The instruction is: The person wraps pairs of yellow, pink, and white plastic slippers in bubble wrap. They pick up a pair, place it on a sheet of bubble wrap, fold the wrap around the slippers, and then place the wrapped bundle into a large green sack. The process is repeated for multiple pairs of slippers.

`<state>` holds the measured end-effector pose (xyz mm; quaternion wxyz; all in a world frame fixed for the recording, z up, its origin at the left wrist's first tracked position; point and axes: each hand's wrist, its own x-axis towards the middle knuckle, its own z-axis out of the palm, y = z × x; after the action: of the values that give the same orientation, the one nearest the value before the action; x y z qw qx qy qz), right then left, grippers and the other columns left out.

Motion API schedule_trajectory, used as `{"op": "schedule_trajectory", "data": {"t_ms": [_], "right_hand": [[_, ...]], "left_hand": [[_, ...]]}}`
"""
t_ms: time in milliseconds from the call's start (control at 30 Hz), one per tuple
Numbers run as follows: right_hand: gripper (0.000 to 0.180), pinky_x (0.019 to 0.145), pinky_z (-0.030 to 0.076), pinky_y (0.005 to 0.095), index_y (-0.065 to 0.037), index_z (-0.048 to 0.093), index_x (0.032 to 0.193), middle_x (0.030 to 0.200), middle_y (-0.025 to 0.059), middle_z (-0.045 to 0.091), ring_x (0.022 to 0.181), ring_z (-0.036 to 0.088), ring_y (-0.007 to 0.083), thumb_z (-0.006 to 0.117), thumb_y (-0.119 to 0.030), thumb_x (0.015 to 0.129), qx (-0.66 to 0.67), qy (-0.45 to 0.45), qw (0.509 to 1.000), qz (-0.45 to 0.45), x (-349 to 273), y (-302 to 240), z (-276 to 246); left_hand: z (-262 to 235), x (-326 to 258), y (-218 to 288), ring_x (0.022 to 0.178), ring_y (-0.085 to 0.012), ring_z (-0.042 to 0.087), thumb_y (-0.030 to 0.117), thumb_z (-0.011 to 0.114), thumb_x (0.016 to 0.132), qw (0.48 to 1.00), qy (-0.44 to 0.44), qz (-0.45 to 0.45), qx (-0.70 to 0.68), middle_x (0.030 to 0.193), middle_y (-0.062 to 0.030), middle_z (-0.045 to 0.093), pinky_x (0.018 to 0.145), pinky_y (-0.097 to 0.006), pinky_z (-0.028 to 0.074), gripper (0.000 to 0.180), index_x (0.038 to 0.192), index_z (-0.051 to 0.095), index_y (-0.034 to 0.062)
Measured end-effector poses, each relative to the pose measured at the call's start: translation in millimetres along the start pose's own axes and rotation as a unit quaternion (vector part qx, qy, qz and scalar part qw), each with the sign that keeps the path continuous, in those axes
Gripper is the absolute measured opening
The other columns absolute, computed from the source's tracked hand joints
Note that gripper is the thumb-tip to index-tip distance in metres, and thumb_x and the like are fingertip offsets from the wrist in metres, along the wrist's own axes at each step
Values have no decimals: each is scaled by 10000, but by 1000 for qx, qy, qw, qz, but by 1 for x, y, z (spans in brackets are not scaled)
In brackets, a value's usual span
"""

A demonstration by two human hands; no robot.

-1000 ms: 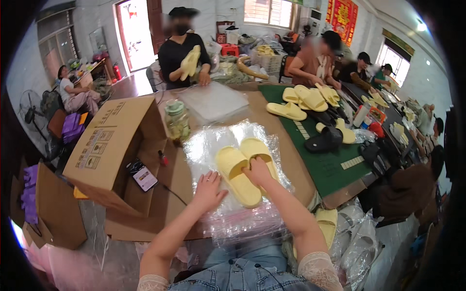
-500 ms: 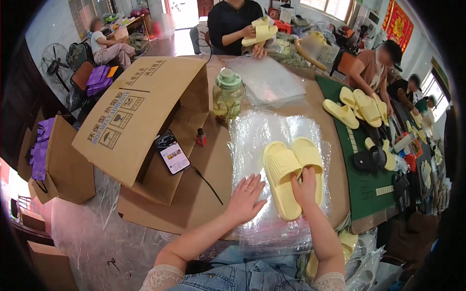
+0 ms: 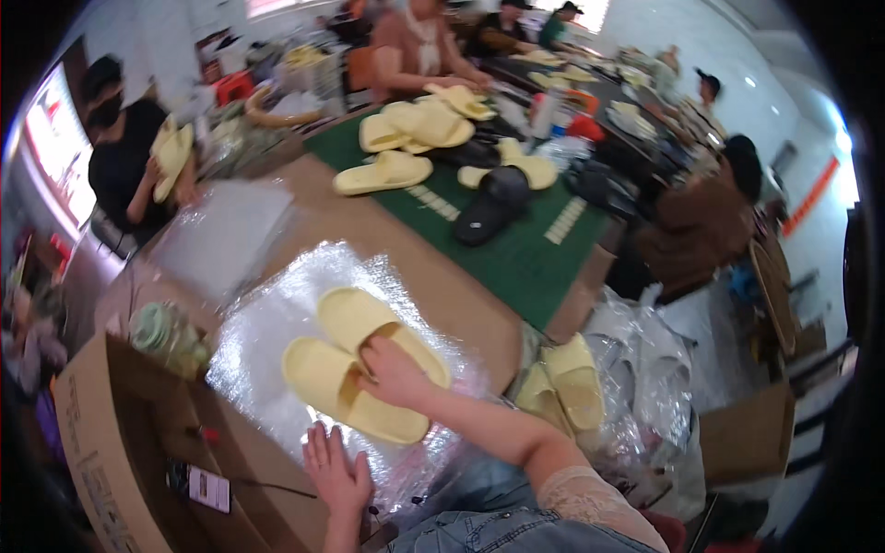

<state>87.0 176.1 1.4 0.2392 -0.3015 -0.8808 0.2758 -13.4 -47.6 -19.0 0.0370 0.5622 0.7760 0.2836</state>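
A pair of pale yellow slippers (image 3: 383, 341) lies side by side on a stack of clear plastic bags (image 3: 253, 341). My right hand (image 3: 396, 373) reaches over the pair, its fingers tucked at the foot openings along the inner edges and gripping there; the fingertips are hidden. Flat on the near edge of the bags rests my left hand (image 3: 339, 475), holding nothing, its fingers stretched out close to the slipper soles.
An opened cardboard box (image 3: 120, 442) with a phone (image 3: 205, 487) stands left, near a glass jar (image 3: 166, 336). More slippers lie on a green mat (image 3: 415, 217). Bagged slippers (image 3: 636, 369) sit at my right. Across the table, a person (image 3: 138, 166) holds yellow slippers.
My view has swung to the right, bringing the green mat and the bagged slippers further in. Both hands keep about the same places by the slippers.
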Motion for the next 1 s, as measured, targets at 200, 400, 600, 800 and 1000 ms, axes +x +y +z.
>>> {"op": "schedule_trajectory", "data": {"t_ms": [200, 400, 600, 800, 1000], "right_hand": [[393, 909, 457, 455, 23, 563, 1110, 1136, 205, 522, 1042, 540, 380, 673, -246, 846, 42, 15, 997, -61, 14, 20, 12], [515, 1002, 406, 462, -23, 524, 1261, 1272, 173, 491, 1201, 476, 353, 696, -206, 811, 1, 28, 984, -174, -72, 16, -71], [424, 1011, 406, 449, -113, 616, 1191, 1266, 113, 539, 1211, 502, 310, 704, -177, 781, -196, 14, 978, -72, -231, 82, -252], [306, 833, 509, 389, -42, 679, 1069, 976, 126, 674, 966, 641, 273, 704, -250, 847, -134, 248, 871, 401, -465, 117, -400], [521, 707, 540, 324, 26, 624, 1135, 952, 104, 673, 823, 652, 176, 677, -439, 907, 71, 235, 746, 619, -628, 133, -341]], "left_hand": [[9, 9, 7, 1380, -463, 348, 202, 597, 849, 999, 29, 11, 39, 1473, -281, 417, 1160, -550, 220, 605, 1389, 478, -44], [11, 13, -2, 1368, -462, 358, 219, 580, 909, 997, 14, 43, 63, 1467, -277, 424, 1156, -527, 248, 543, 1374, 488, -44], [-8, 7, 54, 1374, -427, 375, 126, 619, 893, 985, 72, 122, 94, 1382, -214, 523, 1114, -537, 306, 407, 1273, 585, -19], [45, -17, 215, 1094, -357, 611, 51, 648, 846, 905, -171, 347, -176, 1125, -159, 669, 939, -449, 473, 272, 1116, 664, 22], [155, -76, 269, 1211, -373, 537, 220, 748, 799, 726, -418, 530, -134, 1359, -200, 511, 1013, -460, 451, 599, 1334, 530, 64]]}}
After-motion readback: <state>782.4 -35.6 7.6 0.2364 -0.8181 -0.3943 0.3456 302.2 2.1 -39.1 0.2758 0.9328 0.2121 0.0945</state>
